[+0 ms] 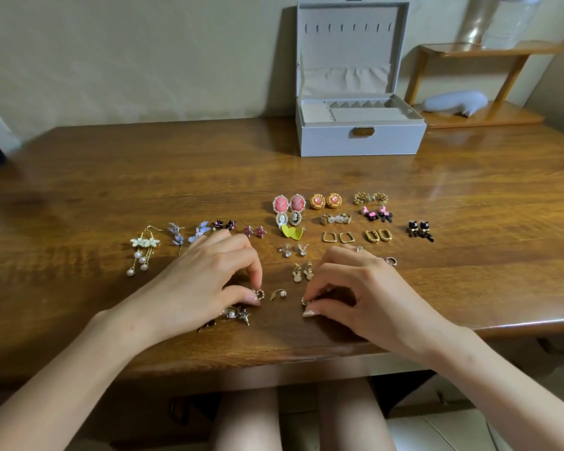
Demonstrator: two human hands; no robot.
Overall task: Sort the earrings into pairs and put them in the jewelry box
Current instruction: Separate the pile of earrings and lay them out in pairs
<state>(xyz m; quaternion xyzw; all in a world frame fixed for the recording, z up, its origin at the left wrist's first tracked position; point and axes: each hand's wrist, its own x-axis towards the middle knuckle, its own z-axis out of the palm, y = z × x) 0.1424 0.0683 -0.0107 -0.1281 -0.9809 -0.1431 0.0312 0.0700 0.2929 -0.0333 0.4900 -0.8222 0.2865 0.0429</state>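
Closest in, two bare forearms reach over the near edge of the tabletop (144,177), with knees showing beneath it. The left hand (209,275) pinches a small beaded hoop (260,293) between thumb and forefinger, low against the wood. The right hand (349,284) pinches a second hoop (306,301), half hidden under its fingertips. It looks like the match, and holding the two side by side is likely a way to compare them before setting them down together.

Between the two pinches lies a pearl hook earring (279,293), untouched. At 8 o'clock from the beaded hoop sits the unsorted cluster (232,315), a few pieces tangled close, probably the last ones waiting for partners.

At 12 o'clock from the hands spread the paired rows (332,219), each couple laid touching or just beside its mate so that matches read at a glance. They run from the flower drops (144,252) at 10 o'clock to the black cat studs (419,228) at 2 o'clock.

Far off at 1 o'clock stands the jewelry box (358,138), lid upright and its compartments apparently empty. By that, sorting is nearly done and boxing has not begun. A wooden shelf (479,115) stands beside the box at 2 o'clock.
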